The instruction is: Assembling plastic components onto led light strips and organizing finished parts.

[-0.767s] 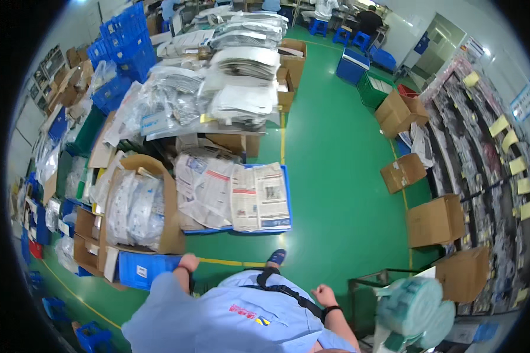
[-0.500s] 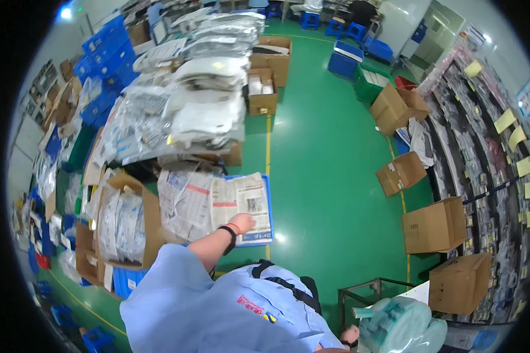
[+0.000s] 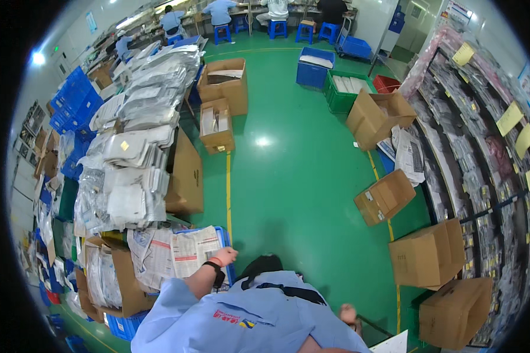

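My left hand (image 3: 227,255), with a dark band on its wrist, hangs just above the right edge of some newspapers (image 3: 185,256). Its fingers are curled in and nothing shows in them. The newspapers lie spread at my left, partly over a blue crate (image 3: 225,236) whose rim shows along the right side. My right hand (image 3: 348,313) is low at my right side, near a thin dark bar and a white board (image 3: 391,343); its fingers are too small and blurred to read.
At left, a table carries stacked plastic-wrapped sheets (image 3: 138,147), beside an open carton of bagged goods (image 3: 126,276). Cartons (image 3: 427,253) and a packed shelf (image 3: 483,176) line the right. Ahead are a green crate (image 3: 335,97) and people seated on blue stools (image 3: 277,28).
My view has shifted forward along the aisle, and the newspapers now sit lower and further left. My left hand has lifted off the newspapers. The green-wrapped bundle near my right hand has left view.
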### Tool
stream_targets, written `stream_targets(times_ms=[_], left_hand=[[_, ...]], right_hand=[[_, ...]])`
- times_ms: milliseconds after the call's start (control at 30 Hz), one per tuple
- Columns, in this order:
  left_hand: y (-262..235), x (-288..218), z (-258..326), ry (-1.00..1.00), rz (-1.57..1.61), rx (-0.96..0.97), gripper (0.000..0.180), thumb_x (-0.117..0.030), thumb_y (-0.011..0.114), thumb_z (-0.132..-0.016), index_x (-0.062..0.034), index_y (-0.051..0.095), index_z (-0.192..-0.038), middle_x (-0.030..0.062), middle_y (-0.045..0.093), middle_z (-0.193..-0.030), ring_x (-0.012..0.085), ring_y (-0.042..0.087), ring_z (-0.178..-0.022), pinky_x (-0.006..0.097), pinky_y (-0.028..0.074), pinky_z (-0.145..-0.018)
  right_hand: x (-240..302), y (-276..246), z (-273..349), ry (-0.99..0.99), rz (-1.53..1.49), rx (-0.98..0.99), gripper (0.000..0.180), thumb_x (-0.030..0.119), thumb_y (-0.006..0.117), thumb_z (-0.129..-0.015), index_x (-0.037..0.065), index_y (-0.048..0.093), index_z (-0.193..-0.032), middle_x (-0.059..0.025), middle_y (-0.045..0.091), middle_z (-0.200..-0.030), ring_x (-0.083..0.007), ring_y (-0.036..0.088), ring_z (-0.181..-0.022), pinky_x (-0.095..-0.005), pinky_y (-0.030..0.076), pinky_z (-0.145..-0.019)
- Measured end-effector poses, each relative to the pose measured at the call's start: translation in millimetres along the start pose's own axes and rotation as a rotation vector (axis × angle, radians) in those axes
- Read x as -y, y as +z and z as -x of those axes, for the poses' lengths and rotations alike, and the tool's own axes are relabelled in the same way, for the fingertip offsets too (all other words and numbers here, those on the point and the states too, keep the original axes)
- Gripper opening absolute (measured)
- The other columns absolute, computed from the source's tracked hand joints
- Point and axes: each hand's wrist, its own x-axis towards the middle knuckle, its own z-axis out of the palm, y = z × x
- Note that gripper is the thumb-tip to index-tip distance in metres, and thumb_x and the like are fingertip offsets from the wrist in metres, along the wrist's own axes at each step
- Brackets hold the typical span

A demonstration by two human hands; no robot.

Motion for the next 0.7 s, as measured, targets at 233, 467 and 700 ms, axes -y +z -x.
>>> stream_targets(times_ms=[233,467,700], left_hand=[[-24.3,5.2,-124.4,-0.136,-0.400,-0.267,0.038,-0.034,0.047,-0.081,-0.0042,0.070,-0.089,0.0195,0.068,-0.086,0.0359,0.065,-0.088,0.044,0.050,-0.081],[-57.7,-137.6,-248.4,0.014,-0.968,0.129,0.041,-0.039,0.048,-0.081,-0.0054,0.071,-0.086,0.0176,0.069,-0.088,0.0353,0.065,-0.088,0.043,0.050,-0.081],[-100.6,-516.8,-471.7,0.064,-0.183,-0.239,0.028,-0.027,0.053,-0.083,-0.0018,0.065,-0.082,0.0145,0.068,-0.078,0.0251,0.065,-0.075,0.036,0.051,-0.069]], right_hand=[[346.1,-177.3,-265.9,-0.145,-0.296,-0.187,0.012,0.012,0.055,-0.087,0.001,0.059,-0.087,-0.0101,0.062,-0.070,-0.0197,0.061,-0.065,-0.0342,0.049,-0.064],[521.7,-172.2,-368.2,0.060,-0.693,0.557,0.017,0.014,0.056,-0.086,0.001,0.060,-0.096,-0.0089,0.063,-0.073,-0.0159,0.060,-0.059,-0.0286,0.047,-0.051],[490.9,-211.4,-531.2,0.162,-0.342,0.157,0.020,0.015,0.052,-0.085,0.001,0.064,-0.078,-0.0098,0.063,-0.069,-0.0200,0.059,-0.052,-0.0313,0.046,-0.046]])
